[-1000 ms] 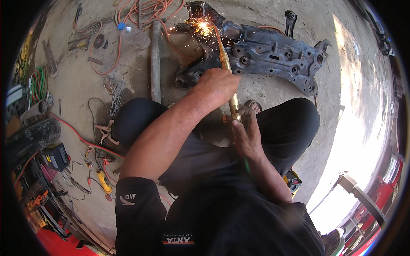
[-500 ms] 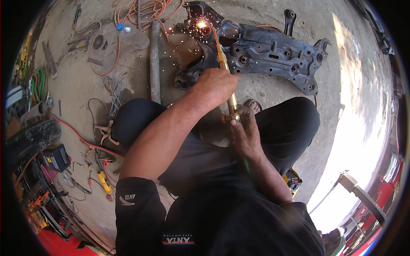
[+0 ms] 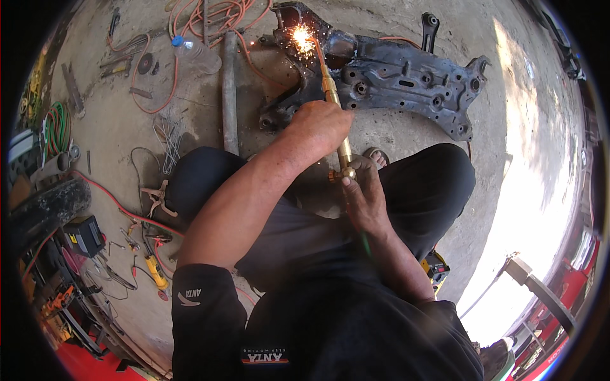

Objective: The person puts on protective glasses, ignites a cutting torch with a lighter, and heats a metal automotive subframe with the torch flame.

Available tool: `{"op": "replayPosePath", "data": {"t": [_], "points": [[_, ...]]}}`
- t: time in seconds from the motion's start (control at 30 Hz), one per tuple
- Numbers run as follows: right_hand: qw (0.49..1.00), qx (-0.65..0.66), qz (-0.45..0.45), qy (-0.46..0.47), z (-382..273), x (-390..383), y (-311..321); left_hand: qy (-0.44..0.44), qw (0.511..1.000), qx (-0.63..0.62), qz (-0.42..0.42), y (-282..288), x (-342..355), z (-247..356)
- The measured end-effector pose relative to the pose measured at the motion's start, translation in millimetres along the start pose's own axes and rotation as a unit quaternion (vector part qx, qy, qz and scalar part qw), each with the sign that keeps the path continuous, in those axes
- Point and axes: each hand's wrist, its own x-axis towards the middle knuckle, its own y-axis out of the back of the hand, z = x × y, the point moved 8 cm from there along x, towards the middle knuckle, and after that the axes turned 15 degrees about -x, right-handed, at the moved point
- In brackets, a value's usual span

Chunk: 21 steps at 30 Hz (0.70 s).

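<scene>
My left hand point(image 3: 319, 127) is closed round the shaft of a brass gas torch point(image 3: 329, 84), a little above its middle. Lower down, my right hand point(image 3: 365, 193) grips the torch's rear end, with the thumb beside the brass valve knobs point(image 3: 342, 174). The torch's bent copper tip points at the left end of a dark metal car subframe point(image 3: 397, 79) lying on the floor. A bright glow with sparks point(image 3: 302, 39) bursts there and hides the exact spot under the tip. A green hose runs back from below my right hand.
A grey pipe point(image 3: 230, 95) and a clear bottle point(image 3: 197, 56) with a blue cap are left of the subframe. Orange hose point(image 3: 222, 14) coils behind them. Pliers-like clamps point(image 3: 159, 198), a yellow power tool point(image 3: 155, 272) and cables lie left of my knees.
The glow at the torch tip has grown bigger and brighter, and the sparks are bunched closer to it. The torch and both hands have barely shifted.
</scene>
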Motion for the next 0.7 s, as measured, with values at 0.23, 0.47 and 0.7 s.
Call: {"op": "replayPosePath", "data": {"t": [0.23, 0.47, 0.7], "points": [[1.000, -0.001, -0.006, -0.019, 2.7, -0.4, 0.5, 0.004, 1.000, 0.007, 0.001, -1.7, 2.1, -1.5], [1.000, 0.008, 0.001, -0.008, 3.7, 0.7, 0.4, -0.006, 1.000, 0.000, 0.014, -1.3, 3.3, -1.2], [1.000, 0.006, 0.003, 0.001, 4.5, 2.5, 0.6, -0.014, 1.000, -0.001, 0.019, 0.3, 2.4, -1.4]]}}
